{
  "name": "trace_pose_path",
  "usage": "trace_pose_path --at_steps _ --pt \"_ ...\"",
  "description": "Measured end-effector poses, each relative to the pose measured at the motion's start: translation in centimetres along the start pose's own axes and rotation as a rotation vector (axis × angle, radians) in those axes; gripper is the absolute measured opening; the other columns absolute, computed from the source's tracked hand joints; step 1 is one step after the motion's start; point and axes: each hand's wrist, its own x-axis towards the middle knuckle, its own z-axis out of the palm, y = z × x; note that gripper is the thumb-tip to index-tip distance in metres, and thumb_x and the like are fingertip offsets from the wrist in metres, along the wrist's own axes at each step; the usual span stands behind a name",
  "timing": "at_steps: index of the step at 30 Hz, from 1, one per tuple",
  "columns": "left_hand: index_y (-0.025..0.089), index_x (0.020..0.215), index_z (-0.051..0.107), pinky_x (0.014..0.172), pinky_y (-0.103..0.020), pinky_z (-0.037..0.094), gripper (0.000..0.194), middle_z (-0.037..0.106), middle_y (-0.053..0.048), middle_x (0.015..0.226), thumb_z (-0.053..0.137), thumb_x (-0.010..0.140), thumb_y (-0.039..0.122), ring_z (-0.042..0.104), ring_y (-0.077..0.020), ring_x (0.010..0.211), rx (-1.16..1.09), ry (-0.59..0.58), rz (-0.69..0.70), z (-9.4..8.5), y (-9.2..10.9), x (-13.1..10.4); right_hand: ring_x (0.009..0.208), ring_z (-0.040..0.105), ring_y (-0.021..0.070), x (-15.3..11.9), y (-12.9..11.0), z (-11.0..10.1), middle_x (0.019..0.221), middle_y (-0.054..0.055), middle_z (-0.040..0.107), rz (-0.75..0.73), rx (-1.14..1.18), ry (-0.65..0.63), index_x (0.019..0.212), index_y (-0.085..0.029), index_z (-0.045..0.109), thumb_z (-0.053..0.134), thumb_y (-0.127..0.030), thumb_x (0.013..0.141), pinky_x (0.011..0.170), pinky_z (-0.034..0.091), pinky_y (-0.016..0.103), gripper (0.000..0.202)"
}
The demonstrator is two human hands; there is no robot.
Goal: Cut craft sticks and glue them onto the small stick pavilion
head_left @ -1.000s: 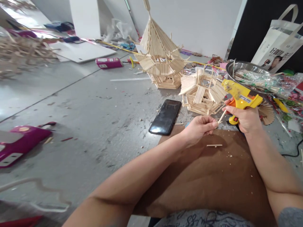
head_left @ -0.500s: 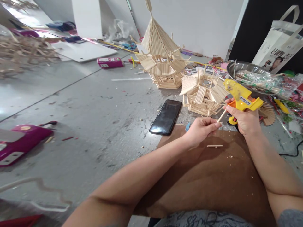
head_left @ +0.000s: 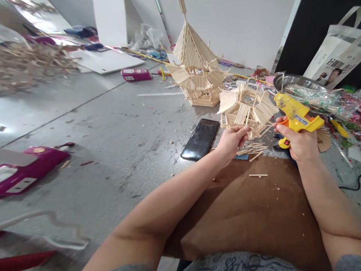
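Observation:
My left hand (head_left: 233, 141) pinches a thin wooden stick (head_left: 247, 117), which stands nearly upright in front of the low open stick structure (head_left: 241, 113). Whether the stick touches the structure I cannot tell. My right hand (head_left: 299, 140) is wrapped round the handle of a yellow glue gun (head_left: 295, 109), its nozzle end raised to the left beside the structure. Several short sticks (head_left: 255, 149) lie loose below my left hand, by a small blue piece (head_left: 241, 157). A single stick (head_left: 258, 175) rests on the brown board (head_left: 239, 210) before me.
Behind stands a tall stick pagoda (head_left: 196, 75). A black phone (head_left: 200, 139) lies left of my hand. At right are a metal bowl (head_left: 299, 79) of wrapped sticks and a white bag (head_left: 324, 56). Purple power strips (head_left: 31, 167) sit at left.
My left hand has moved up and left to the low structure with the stick, away from my right hand. The loose sticks have come into sight. The glue gun has shifted slightly right in view.

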Motion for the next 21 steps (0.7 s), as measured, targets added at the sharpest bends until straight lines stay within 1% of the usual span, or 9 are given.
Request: trace_pose_path --at_steps 3,6,14,21 --pt "0.011 0.07 0.056 0.033 -0.017 0.017 0.021 0.046 0.005 0.044 0.063 0.07 0.031 0.033 -0.001 0.031 -0.024 -0.009 -0.019 -0.27 -0.03 0.43 0.076 0.061 0.0167 -0.04 -0.04 0.07 0.081 0.0 0.061 0.002 -0.028 -0.003 0.077 -0.023 0.055 0.066 -0.023 0.063 0.071 0.052 0.036 0.019" --pt "0.012 0.069 0.056 0.033 -0.016 0.017 0.019 0.045 0.005 0.043 0.062 0.071 0.03 0.033 -0.0013 0.031 -0.051 -0.021 -0.03 -0.43 -0.1 0.73 0.075 0.061 0.0161 -0.04 -0.01 0.05 0.08 0.0 0.06 0.003 -0.007 -0.006 0.076 -0.023 0.055 0.066 -0.022 0.062 0.071 0.052 0.035 0.018" --pt "0.012 0.066 0.055 0.032 -0.016 0.018 0.02 0.045 0.006 0.041 0.062 0.069 0.03 0.033 -0.0017 0.03 -0.04 0.012 -0.031 -0.3 0.03 0.78 0.075 0.061 0.0163 -0.09 -0.06 0.02 0.08 0.0 0.061 0.018 -0.007 0.0 0.075 -0.023 0.056 0.068 -0.026 0.061 0.071 0.053 0.036 0.019" --pt "0.011 0.067 0.055 0.033 -0.016 0.017 0.019 0.046 0.005 0.042 0.063 0.069 0.028 0.033 -0.0011 0.031 -0.053 0.02 0.001 -0.35 -0.31 0.99 0.075 0.061 0.016 -0.13 -0.01 -0.1 0.08 -0.001 0.061 0.022 -0.004 -0.021 0.075 -0.025 0.057 0.067 -0.025 0.063 0.073 0.053 0.036 0.016"
